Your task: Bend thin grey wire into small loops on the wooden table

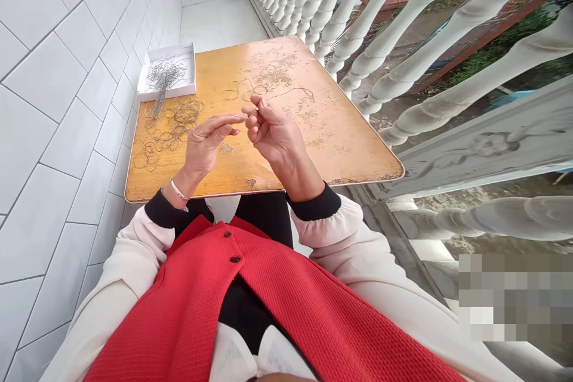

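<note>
My right hand (277, 134) is closed over the table, thumb and forefinger pinched on a thin dark wire (293, 90). The wire's free end curves away to the right behind the fingers. My left hand (210, 140) is held beside it with fingers stretched out and the thumb a little apart. Its fingertips reach the right hand's fingers; whether they touch the wire I cannot tell. Several wire rings (176, 125) lie tangled on the table left of my left hand. More thin loops (257, 85) lie beyond my hands.
A shallow white box (190, 74) at the table's far left holds a bundle of thin wires (165, 74) hanging over its front edge. The worn wooden table (349, 149) stands between a white tiled wall (67, 101) and a white balustrade (403, 83).
</note>
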The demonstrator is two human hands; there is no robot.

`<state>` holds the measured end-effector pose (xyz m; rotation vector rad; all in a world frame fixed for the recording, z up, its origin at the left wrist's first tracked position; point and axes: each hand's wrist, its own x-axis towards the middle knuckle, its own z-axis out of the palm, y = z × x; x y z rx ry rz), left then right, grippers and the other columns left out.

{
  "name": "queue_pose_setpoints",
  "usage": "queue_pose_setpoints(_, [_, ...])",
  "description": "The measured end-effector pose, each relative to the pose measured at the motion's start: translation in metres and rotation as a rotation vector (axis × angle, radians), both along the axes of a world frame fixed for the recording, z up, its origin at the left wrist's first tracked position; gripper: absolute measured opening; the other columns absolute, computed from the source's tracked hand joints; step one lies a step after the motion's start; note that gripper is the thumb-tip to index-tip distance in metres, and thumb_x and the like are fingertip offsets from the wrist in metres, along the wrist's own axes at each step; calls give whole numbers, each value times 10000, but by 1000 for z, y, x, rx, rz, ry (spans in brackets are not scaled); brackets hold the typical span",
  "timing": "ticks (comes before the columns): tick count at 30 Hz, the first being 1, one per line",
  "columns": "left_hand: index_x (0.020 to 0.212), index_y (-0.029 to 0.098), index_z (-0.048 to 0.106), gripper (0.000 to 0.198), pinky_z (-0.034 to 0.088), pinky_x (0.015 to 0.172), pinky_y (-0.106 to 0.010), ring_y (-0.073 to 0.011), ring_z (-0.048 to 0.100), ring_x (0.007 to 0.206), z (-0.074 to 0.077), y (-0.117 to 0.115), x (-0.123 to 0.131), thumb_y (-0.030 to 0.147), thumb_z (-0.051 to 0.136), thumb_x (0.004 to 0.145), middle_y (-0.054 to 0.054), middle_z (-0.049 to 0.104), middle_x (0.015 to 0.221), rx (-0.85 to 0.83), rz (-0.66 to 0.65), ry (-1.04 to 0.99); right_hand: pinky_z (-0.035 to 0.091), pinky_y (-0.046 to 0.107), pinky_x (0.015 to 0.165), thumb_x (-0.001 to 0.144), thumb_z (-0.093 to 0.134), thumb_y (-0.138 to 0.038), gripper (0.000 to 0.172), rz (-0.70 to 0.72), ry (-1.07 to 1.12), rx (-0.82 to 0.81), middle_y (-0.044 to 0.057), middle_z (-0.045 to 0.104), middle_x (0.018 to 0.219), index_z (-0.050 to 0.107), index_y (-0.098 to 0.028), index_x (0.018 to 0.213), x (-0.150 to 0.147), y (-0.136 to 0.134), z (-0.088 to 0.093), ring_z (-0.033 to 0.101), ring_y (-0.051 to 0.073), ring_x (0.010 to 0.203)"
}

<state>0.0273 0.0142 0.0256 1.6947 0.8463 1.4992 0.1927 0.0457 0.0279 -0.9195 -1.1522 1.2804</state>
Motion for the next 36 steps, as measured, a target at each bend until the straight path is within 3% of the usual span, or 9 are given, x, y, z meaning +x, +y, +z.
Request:
queue_pose_setpoints(3, [1021,308,750,352,570,853,-312,-160,730,1065,-2,6,6,595,552,973,-14,785,1039,-156,3,-53,529,188,555,994,579,-475,252,3,44,-25,-17,718,803,666,-240,1011,0,-7,6,650,73,607])
queue_pose_setpoints(8, [996,276,711,293,545,747,-255,-129,740,936,-4,13,8,551,626,944,-14,783,937,-279,-30,-134,506,188,521,945,640,-531,333,-95,-47,85,-3,717,750,697,-204,961,4,-15,16,633,71,552])
queue_pose_setpoints(14, [1023,272,691,291,532,782,-235,-148,729,1110,-16,8,14,531,562,984,-25,781,1087,-455,-13,-288,545,199,552,938,653,-521,317,-196,-64,145,13,756,847,730,-218,990,2,-11,14,665,80,610])
queue_pose_setpoints(19, [1039,231,677,299,534,804,-220,-146,712,1156,-14,-5,23,468,495,1036,-34,785,1077,-502,6,-403,534,214,546,932,666,-480,288,-284,-198,246,-14,698,712,747,-204,956,1,-7,8,621,75,534])
queue_pose_setpoints(24, [954,200,679,366,542,730,-215,-141,736,952,-10,-4,24,554,585,970,-32,756,907,-346,-2,-266,520,240,569,956,621,-416,270,-340,-502,286,-28,660,628,752,-187,900,0,-10,7,604,93,509])
queue_pose_setpoints(28, [1010,192,668,409,544,708,-226,-157,724,931,-9,9,9,591,601,943,-52,744,933,-351,49,-32,507,264,615,994,525,-320,274,-391,-727,348,-2,687,663,758,-187,941,2,-13,5,646,130,581])
queue_pose_setpoints(30, [1025,189,650,433,530,688,-220,-153,718,895,0,13,-1,591,701,872,-55,741,959,-325,164,93,497,273,652,993,500,-282,281,-453,-851,417,19,711,708,761,-188,945,3,-13,3,671,151,659])
queue_pose_setpoints(33, [1067,197,617,529,501,631,-240,-115,675,666,30,13,-10,630,761,799,-22,717,863,-198,356,170,467,278,663,986,485,-249,289,-517,-1020,488,42,736,772,762,-193,922,0,-13,0,674,166,718])
queue_pose_setpoints(36, [836,175,642,547,478,561,-289,-156,663,537,67,12,-9,713,563,901,-32,662,624,-271,192,289,443,271,653,998,458,-245,306,-528,-1096,532,45,740,800,760,-204,967,-4,-12,-2,664,163,731])
